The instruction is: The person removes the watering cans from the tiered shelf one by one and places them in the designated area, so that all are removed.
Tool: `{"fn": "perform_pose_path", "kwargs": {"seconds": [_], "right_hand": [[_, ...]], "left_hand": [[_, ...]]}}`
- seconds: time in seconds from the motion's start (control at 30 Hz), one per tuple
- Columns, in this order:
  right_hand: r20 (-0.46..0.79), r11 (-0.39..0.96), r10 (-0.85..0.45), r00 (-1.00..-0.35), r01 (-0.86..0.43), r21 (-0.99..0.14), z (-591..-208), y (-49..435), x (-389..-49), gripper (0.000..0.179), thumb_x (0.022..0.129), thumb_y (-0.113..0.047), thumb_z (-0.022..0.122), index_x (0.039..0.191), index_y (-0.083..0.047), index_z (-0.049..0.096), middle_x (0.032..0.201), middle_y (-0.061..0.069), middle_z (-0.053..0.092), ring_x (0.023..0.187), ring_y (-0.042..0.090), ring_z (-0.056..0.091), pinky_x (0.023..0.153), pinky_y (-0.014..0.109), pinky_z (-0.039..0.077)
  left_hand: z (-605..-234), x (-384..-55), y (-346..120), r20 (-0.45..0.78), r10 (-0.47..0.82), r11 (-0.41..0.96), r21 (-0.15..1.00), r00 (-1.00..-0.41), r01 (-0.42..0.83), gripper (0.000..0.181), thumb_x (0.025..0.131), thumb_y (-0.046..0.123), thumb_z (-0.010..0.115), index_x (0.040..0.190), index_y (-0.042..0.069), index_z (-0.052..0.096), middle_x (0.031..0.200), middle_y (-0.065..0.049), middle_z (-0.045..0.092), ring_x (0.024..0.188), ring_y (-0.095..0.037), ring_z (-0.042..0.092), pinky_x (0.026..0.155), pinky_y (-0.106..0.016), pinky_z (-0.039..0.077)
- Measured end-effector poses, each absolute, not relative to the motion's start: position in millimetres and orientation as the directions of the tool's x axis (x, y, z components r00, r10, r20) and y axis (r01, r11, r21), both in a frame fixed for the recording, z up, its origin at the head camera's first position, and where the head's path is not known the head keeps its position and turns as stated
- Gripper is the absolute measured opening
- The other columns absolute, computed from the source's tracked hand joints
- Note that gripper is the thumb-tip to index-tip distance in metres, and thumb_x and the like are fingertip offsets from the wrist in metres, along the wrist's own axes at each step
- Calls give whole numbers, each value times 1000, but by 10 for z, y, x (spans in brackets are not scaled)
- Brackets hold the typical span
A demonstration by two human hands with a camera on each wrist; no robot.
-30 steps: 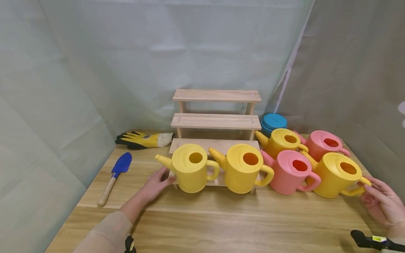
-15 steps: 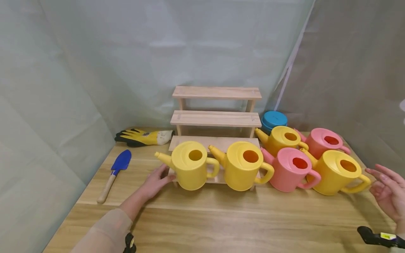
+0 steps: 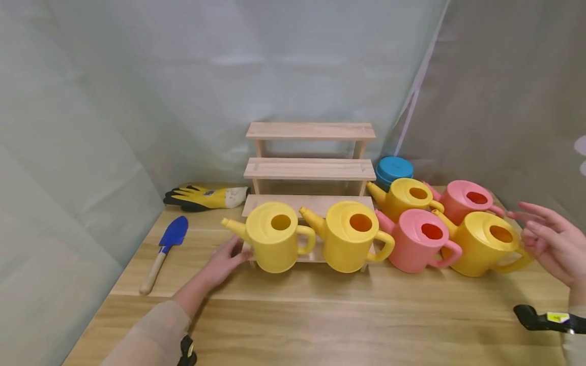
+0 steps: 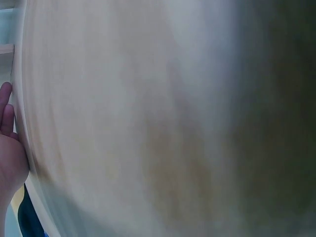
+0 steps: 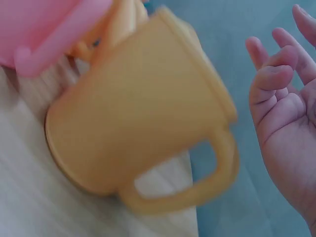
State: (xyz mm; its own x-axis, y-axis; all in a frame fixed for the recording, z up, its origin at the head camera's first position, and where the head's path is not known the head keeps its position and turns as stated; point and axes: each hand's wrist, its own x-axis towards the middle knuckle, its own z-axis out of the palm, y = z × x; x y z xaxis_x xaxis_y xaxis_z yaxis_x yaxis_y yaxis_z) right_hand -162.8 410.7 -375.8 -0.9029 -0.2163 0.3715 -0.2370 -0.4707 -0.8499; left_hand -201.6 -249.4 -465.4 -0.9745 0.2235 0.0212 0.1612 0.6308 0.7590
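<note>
A tiered wooden stand (image 3: 309, 169) has two yellow watering cans on its lowest step, a left one (image 3: 274, 249) and a right one (image 3: 344, 251), spouts to the left. My left hand (image 3: 224, 264) rests against the left end of that step, its thumb by the front edge and its fingertips partly hidden behind the can's spout. Over the handle of a yellow watering can (image 3: 478, 249) on the table, at the right, my right hand (image 3: 554, 241) hovers holding nothing. In the right wrist view its fingers (image 5: 276, 76) are loosely bent, apart from the can.
Beside that can stand a front pink watering can (image 3: 414, 249), a back yellow one (image 3: 403, 198) and a back pink one (image 3: 462, 201). A blue round container (image 3: 394, 170) is behind them. At left lie a glove (image 3: 208, 197) and a blue trowel (image 3: 174, 231).
My right hand has let go of the right yellow can's handle, drawn off to the right, then risen over it. The left hand has stayed at the stand.
</note>
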Motion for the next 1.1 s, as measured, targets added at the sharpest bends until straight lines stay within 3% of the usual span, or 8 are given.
{"fn": "perform_pose_path", "kwargs": {"seconds": [0.1,0.27,0.47,0.67,0.87,1.1], "right_hand": [[272,-314,-180,-945,-207,-927,-3654,3962,-1678,47,96,13,33,135,-7,48,117,6,62,65,17,47,57,21,44],[142,-28,-154,-978,-140,-990,-3508,3647,-1752,47,95,6,43,138,-14,45,115,-4,60,69,14,49,62,18,48],[117,205,-179,-977,-153,-967,-3421,3302,-1768,48,95,0,48,140,-13,39,118,-3,55,76,15,52,63,19,49],[60,483,-199,-978,-151,-863,-3350,2996,-1778,49,95,-16,54,141,-12,37,122,-5,53,97,13,56,73,25,53],[-8,553,-302,-953,-169,-816,-3249,2669,-1820,51,93,-25,58,139,-11,40,128,13,51,110,29,51,76,34,53],[-78,487,-419,-905,-152,-860,-3321,2400,-1851,47,91,-22,60,134,-10,44,130,16,49,115,39,47,78,39,53]], "left_hand": [[-4645,-2015,-2496,15,220,627,764,-975,153,59,88,49,58,140,29,39,125,-11,53,113,-29,48,94,-54,37],[-4631,-2015,-2496,24,215,638,753,-976,159,60,88,49,58,141,28,39,130,-14,52,117,-33,47,96,-57,35],[-4636,-2002,-2489,12,218,649,745,-976,154,61,89,50,57,142,28,37,135,-16,49,121,-34,45,98,-58,34],[-4643,-1992,-2497,-1,205,653,745,-979,136,62,88,51,57,143,29,36,135,-17,48,122,-35,44,98,-59,33],[-4653,-1975,-2521,-16,191,663,739,-981,118,65,88,52,56,145,29,33,139,-18,44,126,-38,41,100,-61,30],[-4671,-1989,-2498,-10,201,643,756,-980,124,64,88,52,56,144,30,35,140,-17,44,126,-37,41,100,-59,31]]}}
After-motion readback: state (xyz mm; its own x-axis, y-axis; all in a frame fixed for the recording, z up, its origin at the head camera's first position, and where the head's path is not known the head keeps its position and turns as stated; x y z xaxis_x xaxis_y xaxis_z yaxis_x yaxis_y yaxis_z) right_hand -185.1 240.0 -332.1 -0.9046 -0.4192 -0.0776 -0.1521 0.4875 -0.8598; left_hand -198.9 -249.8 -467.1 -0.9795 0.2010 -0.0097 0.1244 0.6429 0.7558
